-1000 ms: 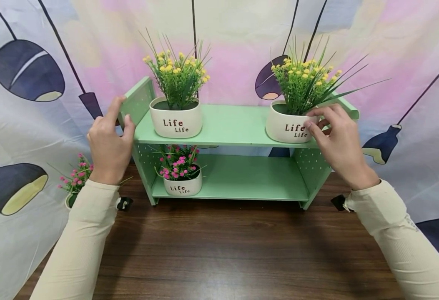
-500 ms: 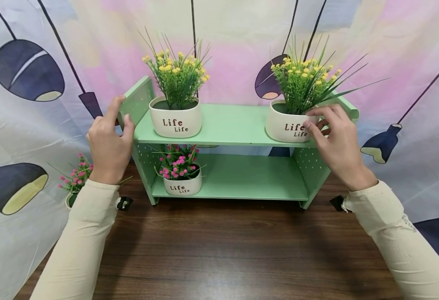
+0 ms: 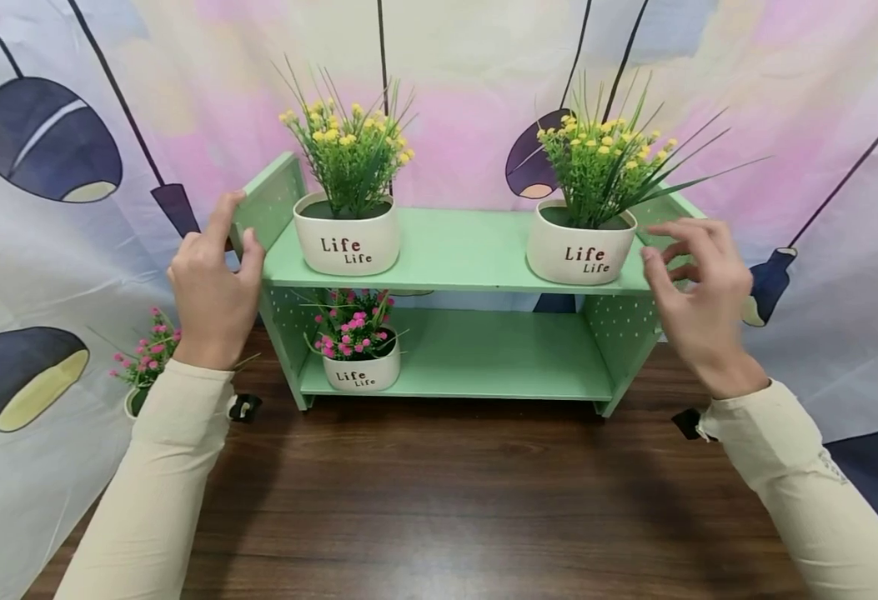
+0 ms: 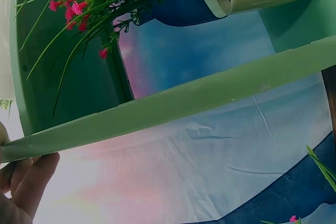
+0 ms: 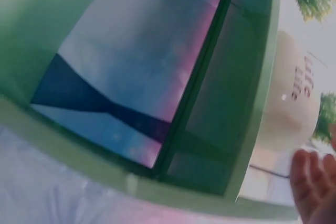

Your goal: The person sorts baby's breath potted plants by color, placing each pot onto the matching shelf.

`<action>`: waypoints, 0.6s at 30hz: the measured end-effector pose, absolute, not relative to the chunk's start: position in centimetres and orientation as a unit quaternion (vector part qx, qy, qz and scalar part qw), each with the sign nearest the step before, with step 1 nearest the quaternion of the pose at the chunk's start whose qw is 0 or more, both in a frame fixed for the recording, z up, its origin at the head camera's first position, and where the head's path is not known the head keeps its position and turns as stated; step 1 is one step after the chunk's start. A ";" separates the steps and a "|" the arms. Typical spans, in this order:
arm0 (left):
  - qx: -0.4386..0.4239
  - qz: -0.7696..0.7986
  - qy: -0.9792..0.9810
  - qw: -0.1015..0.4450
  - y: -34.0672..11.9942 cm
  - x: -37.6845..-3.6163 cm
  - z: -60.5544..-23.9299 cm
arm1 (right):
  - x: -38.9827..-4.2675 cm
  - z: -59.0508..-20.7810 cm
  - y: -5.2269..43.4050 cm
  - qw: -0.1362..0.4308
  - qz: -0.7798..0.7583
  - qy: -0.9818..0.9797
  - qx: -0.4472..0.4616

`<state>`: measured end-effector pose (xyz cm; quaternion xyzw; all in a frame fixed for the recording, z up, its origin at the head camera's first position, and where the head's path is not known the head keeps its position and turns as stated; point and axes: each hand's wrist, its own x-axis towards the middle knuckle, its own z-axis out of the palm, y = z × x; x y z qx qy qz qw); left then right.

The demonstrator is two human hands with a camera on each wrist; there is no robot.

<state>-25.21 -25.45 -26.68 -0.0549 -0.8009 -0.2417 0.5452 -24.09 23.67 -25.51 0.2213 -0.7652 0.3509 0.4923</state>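
My left hand (image 3: 213,296) grips the upper left side panel of a two-tier green shelf (image 3: 461,250). In the left wrist view, its fingers (image 4: 38,182) lie against the panel's edge. A white oval flowerpot (image 3: 581,254) marked "Life", with yellow flowers and long grass blades, stands at the right of the top tier. Just right of that pot, my right hand (image 3: 704,308) is in the air with bent, parted fingers, holding nothing. A matching yellow-flowered pot (image 3: 347,246) stands at the top left. Below it, a pink-flowered pot (image 3: 363,371) sits on the lower tier.
Another pink-flowered pot (image 3: 137,402) stands left of the shelf, partly behind my left forearm. A dark wooden tabletop (image 3: 439,492) lies under the shelf. Cloth printed with lamps (image 3: 461,108) hangs behind and along both sides.
My right hand has let go of the right yellow-flowered pot's rim and moved away to the right. The pot stays on the top tier. My left hand keeps its hold.
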 end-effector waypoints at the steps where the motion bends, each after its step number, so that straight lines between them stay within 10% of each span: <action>1: -0.055 -0.242 -0.801 0.545 -25.4 -25.2 -26.6 | -24.1 -25.5 24.0 0.509 0.358 -0.754 0.209; 18: -0.054 -0.246 -0.805 0.538 -25.4 -25.5 -26.5 | -25.7 -26.6 26.7 0.483 0.345 -0.795 0.123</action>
